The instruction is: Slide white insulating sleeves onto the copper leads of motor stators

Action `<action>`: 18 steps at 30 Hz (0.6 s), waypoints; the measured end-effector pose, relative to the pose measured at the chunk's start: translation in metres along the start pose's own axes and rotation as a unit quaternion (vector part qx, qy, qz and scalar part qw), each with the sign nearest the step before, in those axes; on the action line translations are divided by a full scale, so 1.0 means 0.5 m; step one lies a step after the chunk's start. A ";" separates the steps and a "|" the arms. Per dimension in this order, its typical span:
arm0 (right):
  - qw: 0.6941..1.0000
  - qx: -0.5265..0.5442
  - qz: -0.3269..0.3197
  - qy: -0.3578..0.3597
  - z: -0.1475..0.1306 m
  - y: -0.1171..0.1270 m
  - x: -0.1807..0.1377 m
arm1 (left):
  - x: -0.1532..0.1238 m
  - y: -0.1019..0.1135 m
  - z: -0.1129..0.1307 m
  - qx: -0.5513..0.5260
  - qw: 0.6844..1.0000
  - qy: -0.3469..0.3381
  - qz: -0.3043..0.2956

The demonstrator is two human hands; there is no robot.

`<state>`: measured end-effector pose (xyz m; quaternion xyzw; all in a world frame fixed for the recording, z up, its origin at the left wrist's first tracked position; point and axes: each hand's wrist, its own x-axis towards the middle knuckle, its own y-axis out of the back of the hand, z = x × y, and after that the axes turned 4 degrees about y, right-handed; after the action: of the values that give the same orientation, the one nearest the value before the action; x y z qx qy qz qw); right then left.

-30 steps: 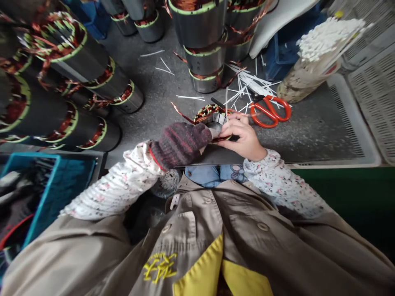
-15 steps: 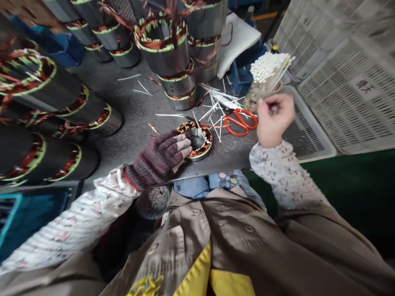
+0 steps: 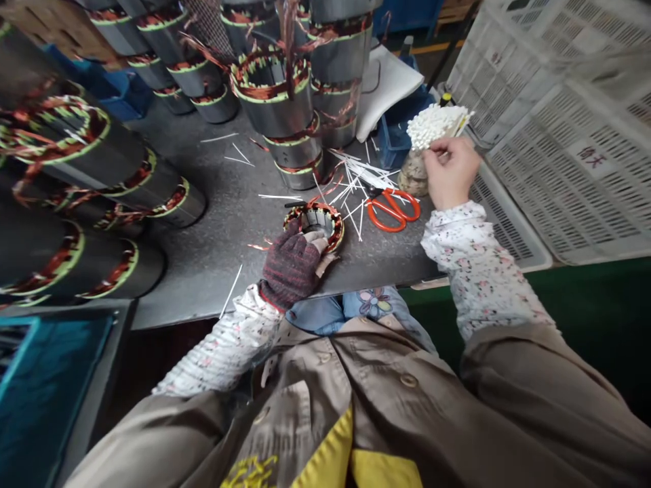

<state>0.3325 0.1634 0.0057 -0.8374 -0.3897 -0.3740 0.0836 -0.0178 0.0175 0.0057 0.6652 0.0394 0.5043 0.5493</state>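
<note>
A motor stator (image 3: 336,228) with copper windings and a greenish-yellow liner edge stands near the front of the bench. My left hand (image 3: 292,264), in a dark knitted glove with bare fingertips, grips its near rim, fingers reaching over the opening. Bare, my right hand (image 3: 452,171) is at the near side of a bundle of thin white sticks (image 3: 437,123) standing in a jar (image 3: 413,175). Its thumb and forefinger are pinched together; what they hold, if anything, is hidden. Orange-handled scissors (image 3: 390,210) lie between the hands beside loose white sticks (image 3: 356,169).
Stacked stators (image 3: 277,102) rise at the back, and more stators (image 3: 127,169) stand at the left. White plastic crates (image 3: 574,156) are piled on the right. A blue bin (image 3: 392,139) sits behind the jar. The bench's front edge (image 3: 188,313) runs before my lap.
My right hand has moved to the bundle of white sticks, still pinched. My left hand has shifted right, its fingers now further over the stator, which has turned or tilted slightly.
</note>
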 end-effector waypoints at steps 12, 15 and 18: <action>0.956 0.175 -0.210 0.110 -0.251 0.068 -0.221 | 0.003 0.002 0.022 0.001 0.999 0.047 0.004; 0.904 0.167 -0.331 0.213 -0.246 0.081 -0.293 | 0.006 0.002 0.032 0.018 0.998 0.037 0.037; 0.880 0.176 -0.360 0.254 -0.217 0.104 -0.324 | 0.005 -0.003 0.036 0.029 0.998 0.053 0.034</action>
<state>0.2413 -0.0144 -0.0220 -0.4871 -0.6889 -0.5036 0.1858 -0.0031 0.0073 0.0082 0.6543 0.0603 0.5556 0.5094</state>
